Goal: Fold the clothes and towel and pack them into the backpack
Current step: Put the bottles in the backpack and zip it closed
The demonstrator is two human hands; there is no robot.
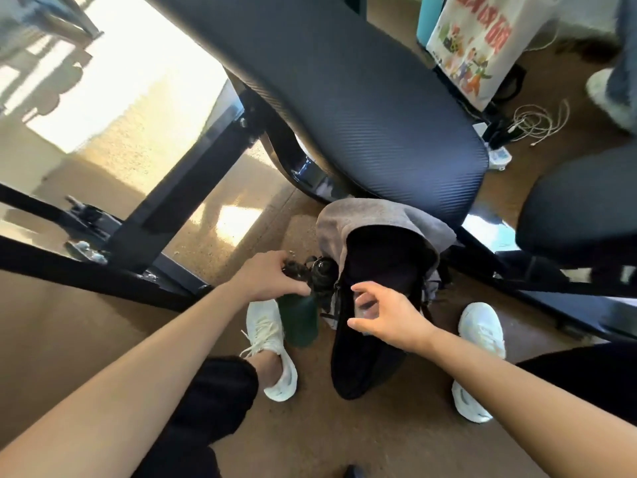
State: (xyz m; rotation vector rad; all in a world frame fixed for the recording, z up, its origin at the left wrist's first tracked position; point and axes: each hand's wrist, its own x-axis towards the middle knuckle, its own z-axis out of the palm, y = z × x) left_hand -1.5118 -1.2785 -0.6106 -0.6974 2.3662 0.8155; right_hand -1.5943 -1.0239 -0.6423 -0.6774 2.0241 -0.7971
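Left hand reaches forward and down with its fingers curled over a dark piece, gripping it; motion blur hides whether that piece belongs to the bottle or to the bag. Just beyond its fingertips sits the black cap of a green bottle, whose body stands upright directly below that hand, touching the side of the backpack. Right hand hovers with thumb and fingers loosely spread and a little bent, holding nothing, palm turned toward the bag. Beneath this hand the black backpack rests on the brown floor with its mouth wide open and a dark interior showing. Past the right hand's fingertips a grey towel is draped over the bag's far rim, hanging down both sides of the opening. Under the left wrist is a white shoe; a second white shoe lies outward of the right wrist, so the bag stands between the feet. Farther beyond both hands a dark ribbed tabletop stretches overhead, and off to the right hand's outer side a dark chair seat stands near tangled white cables
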